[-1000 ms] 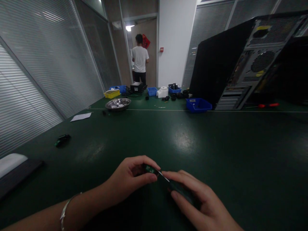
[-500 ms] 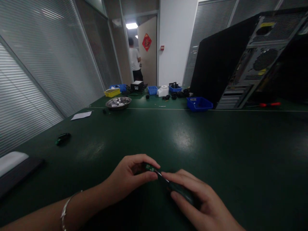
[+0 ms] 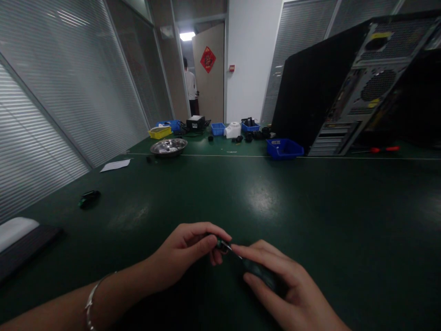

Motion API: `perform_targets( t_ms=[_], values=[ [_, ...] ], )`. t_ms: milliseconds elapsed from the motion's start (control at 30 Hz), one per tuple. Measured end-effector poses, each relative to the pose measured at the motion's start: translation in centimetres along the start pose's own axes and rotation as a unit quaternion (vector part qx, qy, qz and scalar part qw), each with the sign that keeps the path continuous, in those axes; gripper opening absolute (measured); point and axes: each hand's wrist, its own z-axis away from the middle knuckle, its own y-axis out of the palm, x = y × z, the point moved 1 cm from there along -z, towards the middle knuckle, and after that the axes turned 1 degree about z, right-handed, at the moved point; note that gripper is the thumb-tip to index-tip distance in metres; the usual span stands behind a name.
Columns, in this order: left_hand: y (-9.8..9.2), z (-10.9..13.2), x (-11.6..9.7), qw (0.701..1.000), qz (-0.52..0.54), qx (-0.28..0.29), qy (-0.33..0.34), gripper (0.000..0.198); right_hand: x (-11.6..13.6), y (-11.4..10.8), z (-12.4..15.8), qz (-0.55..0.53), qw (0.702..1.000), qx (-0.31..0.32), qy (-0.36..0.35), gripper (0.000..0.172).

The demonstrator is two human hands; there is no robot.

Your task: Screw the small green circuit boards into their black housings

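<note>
Between the thumb and fingers of my left hand (image 3: 193, 243) is a small green circuit board (image 3: 221, 244), partly hidden by the fingertips. My right hand (image 3: 282, 276) is closed around the dark handle of a screwdriver (image 3: 260, 272). Its thin metal shaft points up and left, and the tip meets the board or lies right at it; the exact contact is too small to make out. Both hands are just above the dark green table (image 3: 193, 193), near its front.
A black computer case (image 3: 317, 87) stands at the right behind a blue bin (image 3: 285, 149). A metal bowl (image 3: 168, 147), a paper sheet (image 3: 115, 165) and a small dark part (image 3: 89, 198) lie to the left. Small bins and a white device (image 3: 233, 130) line the back. A person (image 3: 191, 87) stands in the doorway.
My left thumb and fingers have shifted on the circuit board, turning it and covering more of it. My right hand with the screwdriver has barely moved. The person in the doorway has moved slightly left.
</note>
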Motion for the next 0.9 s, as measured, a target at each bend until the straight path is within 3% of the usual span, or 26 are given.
perform_targets(
  t_ms=[267,600,900],
  values=[
    [0.09,0.28,-0.73,0.984,-0.167,-0.027,0.051,0.025,-0.42,0.04,0.26,0.014,1.0,-0.003,0.004,0.04],
    [0.06,-0.01,-0.06,1.0,-0.004,-0.016,-0.017,0.025,0.03,0.04,-0.12,0.008,1.0,0.004,-0.003,0.04],
    [0.19,0.15,-0.46,0.998,-0.057,-0.032,0.001,0.026,0.19,-0.04,-0.15,0.013,1.0,0.005,0.0,0.042]
  ],
)
